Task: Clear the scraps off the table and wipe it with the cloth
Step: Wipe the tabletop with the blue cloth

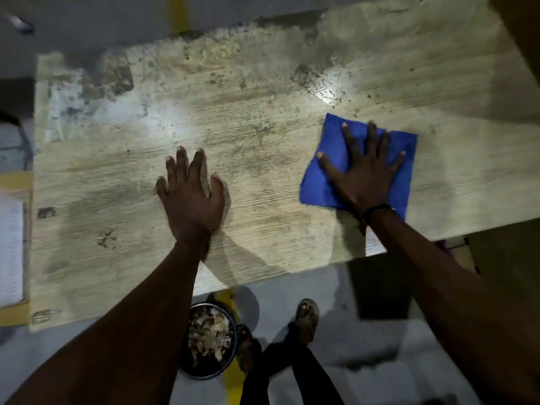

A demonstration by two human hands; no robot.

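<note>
Blue cloth [330, 171] lies flat under the right hand [362, 173], whose straight, spread fingers press it onto the table [263, 141] at about 3 o'clock. The left hand [190, 194] rests flat and open on bare wood near the middle, holding nothing. Down at 6 o'clock, on the floor, a dark bowl [209, 371] holds the scraps [209, 331], beside two feet in sandals [306, 315].

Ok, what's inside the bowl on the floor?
The bowl holds a heap of pale scraps. Its bottom is covered by them, so anything beneath cannot be seen.
</note>
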